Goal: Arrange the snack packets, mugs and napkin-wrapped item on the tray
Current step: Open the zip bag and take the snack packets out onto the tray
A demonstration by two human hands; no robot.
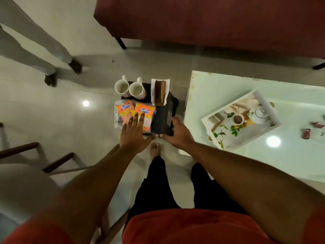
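Observation:
Two orange snack packets [123, 111] [146, 111] lie side by side on a small black stool [161, 120]. Behind them stand two white mugs [121, 87] [137, 90], both upright with handles pointing away. A brown item wrapped in a white napkin [160, 92] lies at the stool's far right. My left hand [133, 132] rests flat on the right packet with its fingers spread. My right hand [177, 132] curls around the stool's near right edge. The white tray [246, 137] with a printed teapot picture sits on the white table to the right, holding none of these things.
The white table [228, 88] stands right of the stool, with small red wrappers [306, 133] on it. A dark red couch [211, 23] fills the back. Another person's legs [35, 44] stand at far left. A wooden chair [35, 150] is at lower left.

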